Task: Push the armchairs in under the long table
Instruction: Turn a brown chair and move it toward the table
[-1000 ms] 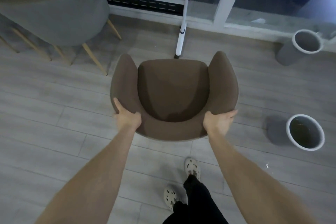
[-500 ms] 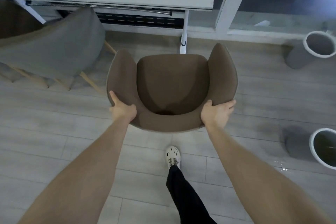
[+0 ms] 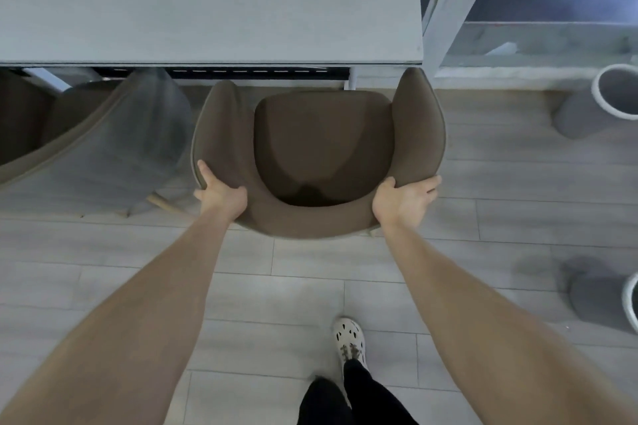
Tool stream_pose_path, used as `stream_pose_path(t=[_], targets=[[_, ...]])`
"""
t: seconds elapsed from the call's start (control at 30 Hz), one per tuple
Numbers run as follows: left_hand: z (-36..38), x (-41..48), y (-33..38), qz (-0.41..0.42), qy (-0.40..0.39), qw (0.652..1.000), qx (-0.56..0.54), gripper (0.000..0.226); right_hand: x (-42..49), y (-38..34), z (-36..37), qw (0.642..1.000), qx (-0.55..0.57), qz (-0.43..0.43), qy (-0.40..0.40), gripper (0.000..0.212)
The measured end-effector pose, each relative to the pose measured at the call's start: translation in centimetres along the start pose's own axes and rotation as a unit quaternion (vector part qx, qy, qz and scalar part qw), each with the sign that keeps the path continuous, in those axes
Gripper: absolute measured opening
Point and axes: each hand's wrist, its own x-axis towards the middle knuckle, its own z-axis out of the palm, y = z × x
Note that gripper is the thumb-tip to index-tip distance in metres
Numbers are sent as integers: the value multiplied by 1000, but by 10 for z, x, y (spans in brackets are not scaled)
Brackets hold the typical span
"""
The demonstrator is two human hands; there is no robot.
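Both hands, left hand (image 3: 221,195) and right hand (image 3: 404,200), have a closed grip on the back of the brown armchair (image 3: 319,155). Only its arm tips reach the worktop (image 3: 207,3) edge; the seat is not yet under. The grey armchair (image 3: 114,145) beside it looks partly under.

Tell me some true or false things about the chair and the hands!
1. Both hands grip the brown armchair. True: left hand and right hand hold its backrest.
2. The brown armchair is fully under the long table. False: only its armrest tips reach the edge.
3. A grey armchair stands to its left. True.
4. The shoe is black. False: it is white with dark holes.
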Motion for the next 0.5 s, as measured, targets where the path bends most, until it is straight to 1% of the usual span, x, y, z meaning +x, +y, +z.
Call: stream_pose_path(t=[0.27, 0.5], targets=[[-15, 42, 39, 16, -14, 1000, 11, 106, 18, -40, 34, 1000, -6, 14, 4, 91], [-15, 42, 38, 18, -25, 999, 23, 109, 18, -42, 34, 999, -19, 32, 23, 90]])
